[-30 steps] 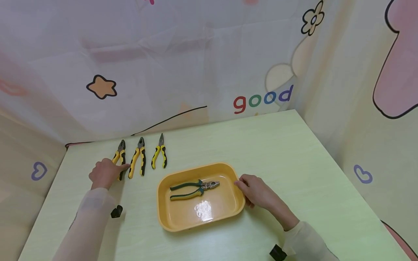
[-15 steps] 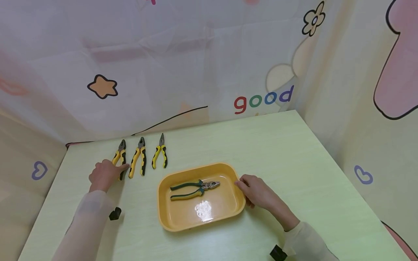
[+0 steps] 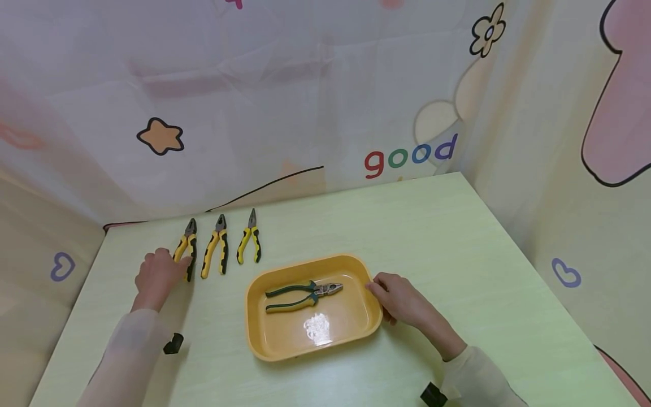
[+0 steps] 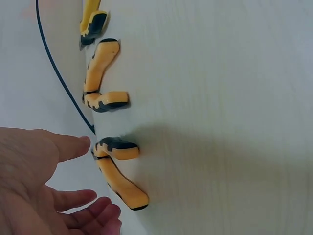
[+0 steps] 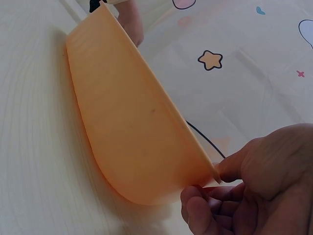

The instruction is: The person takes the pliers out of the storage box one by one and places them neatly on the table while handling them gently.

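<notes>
My left hand (image 3: 159, 275) hovers at the handles of the leftmost yellow-and-black pliers (image 3: 191, 228), which lie on the table. In the left wrist view, the thumb and loosely bent fingers stand apart on either side of the handles (image 4: 120, 182), with nothing gripped. Beside these lie a second pair of combination pliers (image 3: 220, 225) and slimmer needle-nose pliers (image 3: 251, 221), lined up in a row. My right hand (image 3: 399, 299) pinches the right rim of a yellow tray (image 3: 346, 325), thumb over the edge and fingers beneath. Green-handled pliers (image 3: 316, 290) lie inside the tray.
The pale green table (image 3: 427, 226) meets a printed cloth backdrop (image 3: 285, 102) behind the row of pliers. More cloth hangs at the left and right sides. A small black piece (image 3: 173, 343) shows by the left sleeve, another (image 3: 434, 394) by the right.
My left hand has drawn slightly back and left, and its thumb has moved from beyond the leftmost pliers to over their handle. My right hand and the tray stay put.
</notes>
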### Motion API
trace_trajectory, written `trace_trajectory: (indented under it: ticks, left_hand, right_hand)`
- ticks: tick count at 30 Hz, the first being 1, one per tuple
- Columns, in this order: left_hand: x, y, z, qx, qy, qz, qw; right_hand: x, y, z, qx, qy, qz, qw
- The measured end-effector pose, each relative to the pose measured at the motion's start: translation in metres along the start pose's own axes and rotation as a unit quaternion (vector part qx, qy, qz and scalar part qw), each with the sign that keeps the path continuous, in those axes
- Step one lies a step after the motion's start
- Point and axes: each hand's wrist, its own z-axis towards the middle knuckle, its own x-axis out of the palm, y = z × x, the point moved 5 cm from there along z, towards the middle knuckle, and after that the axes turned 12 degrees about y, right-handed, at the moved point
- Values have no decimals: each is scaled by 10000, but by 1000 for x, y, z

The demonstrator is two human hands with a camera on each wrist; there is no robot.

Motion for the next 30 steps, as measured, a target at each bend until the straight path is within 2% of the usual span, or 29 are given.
trace_trajectory:
  ticks: [5, 11, 15, 18, 22, 30]
  left_hand:
    - [-4, -10, -10, 334, -409, -94, 9986]
    - [-8, -26, -26, 782, -680, -110, 9946]
    - [-11, -44, -40, 1202, -911, -144, 9885]
    - [-12, -59, -52, 1646, -1080, -188, 9802]
    - [-10, -74, -66, 2123, -1177, -239, 9698]
    - [-7, -101, -92, 2634, -1122, -246, 9578]
  right_hand:
    - [-1, 1, -1, -25, -25, 6, 10000]
    - [0, 0, 0, -27, 20, 19, 10000]
    - [0, 0, -1, -31, -5, 19, 10000]
    - [0, 0, 0, -40, -28, 11, 10000]
    - [0, 0, 0, -63, -30, -14, 10000]
    - [0, 0, 0, -62, -50, -28, 10000]
